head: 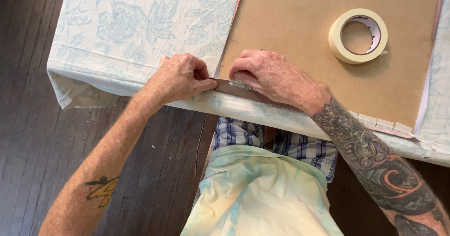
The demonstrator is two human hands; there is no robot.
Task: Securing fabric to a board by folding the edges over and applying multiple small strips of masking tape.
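Two hands press tape at a board's corner.
Left hand and right hand pinch narrow a small strip of cream masking tape on the flat brown hardboard panel; a cream tape roll lies well apart.

**Table, cloth and board from my head camera**

I see a table draped in a pale cloth printed with blue flowers; the cloth hangs over the near edge and the near-left corner. Directly on the cloth lies a brown board, its near-left corner close to the table's near edge. I note short strips of pale tape along the board's near edge. Below the table is dark wooden floor.
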